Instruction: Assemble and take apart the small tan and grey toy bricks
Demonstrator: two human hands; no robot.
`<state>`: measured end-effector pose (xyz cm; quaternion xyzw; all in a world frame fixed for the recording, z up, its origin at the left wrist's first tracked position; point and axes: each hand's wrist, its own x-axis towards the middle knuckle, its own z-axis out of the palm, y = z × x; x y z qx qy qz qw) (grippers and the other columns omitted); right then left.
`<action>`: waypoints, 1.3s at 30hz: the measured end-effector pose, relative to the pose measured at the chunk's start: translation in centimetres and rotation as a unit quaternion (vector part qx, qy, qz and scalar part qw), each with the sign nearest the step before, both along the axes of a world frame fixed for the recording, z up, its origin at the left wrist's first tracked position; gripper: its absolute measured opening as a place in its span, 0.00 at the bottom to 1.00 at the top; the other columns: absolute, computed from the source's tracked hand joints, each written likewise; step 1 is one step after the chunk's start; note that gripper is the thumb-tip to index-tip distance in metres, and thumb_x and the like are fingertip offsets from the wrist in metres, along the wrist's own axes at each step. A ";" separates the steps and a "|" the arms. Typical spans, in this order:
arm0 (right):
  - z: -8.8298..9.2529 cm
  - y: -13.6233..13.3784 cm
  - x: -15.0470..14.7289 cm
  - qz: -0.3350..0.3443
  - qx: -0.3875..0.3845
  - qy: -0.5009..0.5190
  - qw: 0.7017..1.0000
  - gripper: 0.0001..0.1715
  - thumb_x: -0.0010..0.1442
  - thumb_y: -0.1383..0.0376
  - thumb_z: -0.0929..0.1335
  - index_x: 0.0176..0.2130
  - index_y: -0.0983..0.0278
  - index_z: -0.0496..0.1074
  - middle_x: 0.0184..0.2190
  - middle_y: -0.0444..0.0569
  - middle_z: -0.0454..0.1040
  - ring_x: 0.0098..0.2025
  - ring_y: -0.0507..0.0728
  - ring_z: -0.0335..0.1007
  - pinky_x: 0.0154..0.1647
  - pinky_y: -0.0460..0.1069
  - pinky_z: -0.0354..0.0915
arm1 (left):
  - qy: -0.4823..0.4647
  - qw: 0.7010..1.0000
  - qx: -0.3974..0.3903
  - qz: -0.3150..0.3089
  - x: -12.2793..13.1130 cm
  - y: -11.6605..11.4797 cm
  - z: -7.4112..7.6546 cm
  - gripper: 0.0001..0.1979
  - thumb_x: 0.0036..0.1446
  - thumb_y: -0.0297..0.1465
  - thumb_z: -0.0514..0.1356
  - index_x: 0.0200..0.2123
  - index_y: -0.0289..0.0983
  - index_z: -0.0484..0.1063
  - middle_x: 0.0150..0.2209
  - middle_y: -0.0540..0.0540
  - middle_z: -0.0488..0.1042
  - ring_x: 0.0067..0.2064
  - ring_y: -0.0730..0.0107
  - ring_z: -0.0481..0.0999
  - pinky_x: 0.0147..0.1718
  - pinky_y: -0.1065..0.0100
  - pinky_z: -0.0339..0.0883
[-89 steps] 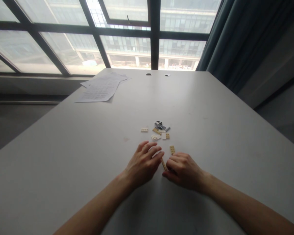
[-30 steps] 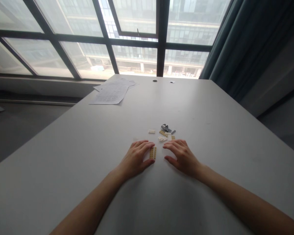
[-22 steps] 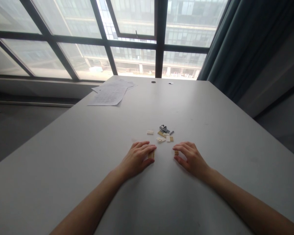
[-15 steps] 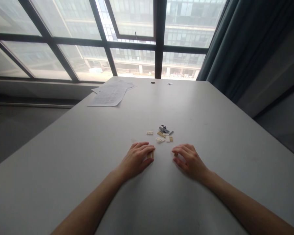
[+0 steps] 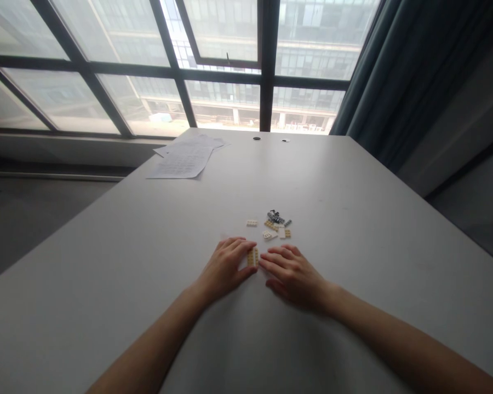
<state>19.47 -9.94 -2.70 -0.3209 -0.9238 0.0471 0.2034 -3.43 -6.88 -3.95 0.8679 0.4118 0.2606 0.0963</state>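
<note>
Tan and white studded bricks point(image 5: 252, 257) lie side by side on the white table point(image 5: 156, 273), between the thumb and fingers of my left hand point(image 5: 229, 265). My right hand point(image 5: 292, 274) is just to their right, its index fingertip at their right edge. Its fingers are bent, and whether a piece is under them is hidden. Beyond my hands is a small pile of dark grey pieces point(image 5: 276, 217) with tan plates point(image 5: 270, 225) and white pieces point(image 5: 269, 235) near it. A white studded brick point(image 5: 252, 223) lies left of the pile.
Printed papers point(image 5: 184, 158) lie at the far left of the table. Two round inserts point(image 5: 257, 139) are near its far edge. Windows stand behind the table, and a dark blue curtain point(image 5: 382, 82) hangs at the right.
My right hand has moved left, up to the bricks at my left hand. The small tan piece that was in its fingers is no longer visible there. My left hand has barely moved.
</note>
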 end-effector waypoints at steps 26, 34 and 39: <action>-0.1 0.6 4.8 -0.094 -0.018 0.062 0.994 0.16 0.61 0.65 0.67 0.50 0.63 0.70 0.48 0.54 0.74 0.52 0.62 0.66 0.54 0.58 0.59 | 0.021 0.999 -0.023 -0.028 -0.1 0.2 -0.1 0.18 0.56 0.35 0.62 0.51 0.42 0.69 0.51 0.45 0.75 0.56 0.57 0.68 0.55 0.55 0.58; -1.2 0.5 5.2 -0.175 -0.033 0.100 0.979 0.16 0.60 0.65 0.66 0.49 0.63 0.70 0.47 0.55 0.74 0.51 0.62 0.66 0.53 0.59 0.60 | 0.024 0.998 -0.035 -0.039 -0.3 0.4 0.0 0.14 0.57 0.35 0.61 0.47 0.42 0.71 0.49 0.46 0.76 0.55 0.58 0.68 0.55 0.55 0.58; -1.5 0.5 5.3 -0.196 -0.048 0.080 0.976 0.21 0.58 0.65 0.68 0.51 0.63 0.69 0.50 0.56 0.71 0.53 0.64 0.64 0.54 0.60 0.59 | 0.019 0.998 -0.045 -0.041 -0.6 0.3 0.1 0.15 0.55 0.35 0.61 0.47 0.41 0.70 0.48 0.46 0.76 0.55 0.58 0.69 0.55 0.55 0.59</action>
